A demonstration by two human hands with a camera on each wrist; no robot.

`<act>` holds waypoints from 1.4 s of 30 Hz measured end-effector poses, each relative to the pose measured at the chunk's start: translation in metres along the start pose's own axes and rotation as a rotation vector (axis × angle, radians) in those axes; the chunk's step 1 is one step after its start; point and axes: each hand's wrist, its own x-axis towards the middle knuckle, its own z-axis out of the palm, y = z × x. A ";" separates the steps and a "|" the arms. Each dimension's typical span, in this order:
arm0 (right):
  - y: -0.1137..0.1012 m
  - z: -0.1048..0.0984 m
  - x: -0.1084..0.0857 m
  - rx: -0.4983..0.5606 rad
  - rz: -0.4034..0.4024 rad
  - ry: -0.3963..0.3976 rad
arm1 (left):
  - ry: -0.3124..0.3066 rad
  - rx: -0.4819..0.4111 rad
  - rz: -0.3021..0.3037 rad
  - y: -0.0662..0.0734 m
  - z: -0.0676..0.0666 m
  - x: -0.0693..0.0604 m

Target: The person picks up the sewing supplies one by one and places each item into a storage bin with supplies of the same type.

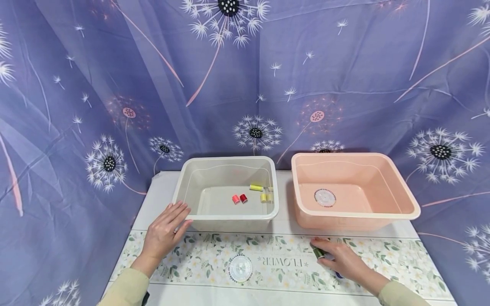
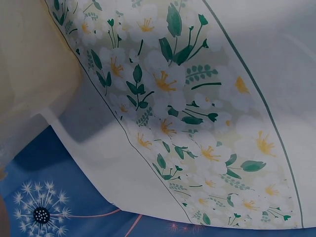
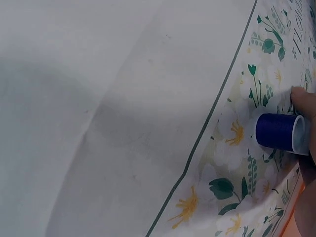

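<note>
My left hand (image 1: 162, 233) touches the front left corner of the grey bin (image 1: 229, 217), its fingers straight along the rim. In front of the peach bin (image 1: 356, 214), my right hand (image 1: 344, 261) pinches a dark green thread spool (image 1: 318, 252) between thumb and fingers, low over the floral runner. A blue spool (image 1: 339, 275) is partly hidden beneath that hand; the right wrist view shows the blue spool (image 3: 276, 131) on its side beside a fingertip (image 3: 303, 102). Inside the grey bin lie a pink spool (image 1: 235, 199), a red spool (image 1: 243, 198) and yellow spools (image 1: 256, 187).
One round pin wheel (image 1: 325, 198) lies inside the peach bin, and another pin wheel (image 1: 240, 268) sits on the floral runner (image 1: 206, 263) between my hands. Behind both bins hangs a purple dandelion-print curtain (image 1: 214, 127). The bins stand side by side with a narrow gap.
</note>
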 end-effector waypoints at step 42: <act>-0.038 -0.008 0.016 -0.064 -0.132 0.109 | -0.040 0.025 0.001 0.001 -0.003 0.000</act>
